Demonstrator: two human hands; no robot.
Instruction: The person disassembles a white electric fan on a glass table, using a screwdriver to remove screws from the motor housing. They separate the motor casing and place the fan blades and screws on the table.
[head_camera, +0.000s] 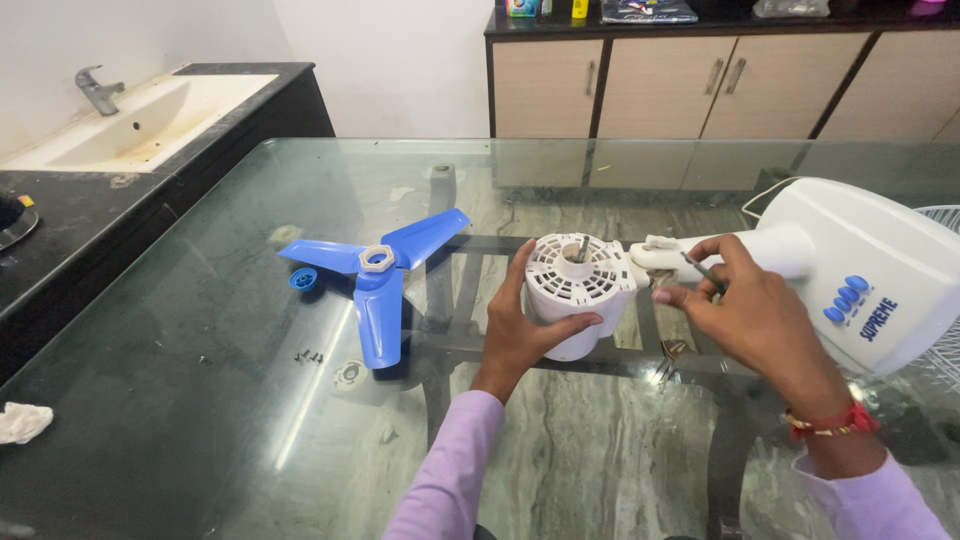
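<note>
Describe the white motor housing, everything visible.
The white motor housing is a round drum that looks like plastic, with slotted vents across its face and a metal shaft sticking up from the centre. It joins the white fan body by a neck. The left hand cups its side; the right hand holds a thin tool at the neck.

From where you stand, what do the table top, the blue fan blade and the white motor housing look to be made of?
Table top: glass, glossy; it reflects the cabinets and the frame and floor show through it. Blade: likely moulded plastic, smooth, uniform blue with a soft sheen. Housing, held by the left hand: probably white plastic with moulded vent slots; the shaft at its centre looks metal.
</note>
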